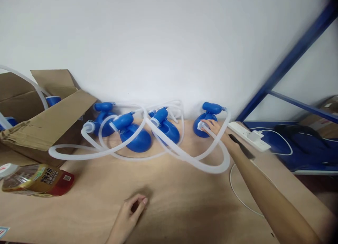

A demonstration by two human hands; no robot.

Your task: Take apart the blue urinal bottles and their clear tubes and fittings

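My right hand [210,126] reaches to the back of the table, its fingers closed round the white cap [201,125] where a hose meets the rightmost blue plastic bottle [200,132]. A blue handle-like spout [212,108] sits on top of this bottle. From there a translucent white hose [211,168] loops forward over the table. My left hand [133,210] rests low near the front, fingers curled and thumb against the fingertips, with nothing visible in it. Left of the right hand stand several similar blue bottles, among them a middle one [170,131] and a tilted one [138,140], hoses tangled across them.
An open cardboard box [47,122] at the left holds more blue parts and hose. Before it lies a drink bottle [39,180] on its side. A white power strip [249,136] with a plug and cables lies right, near a blue metal frame [287,57].
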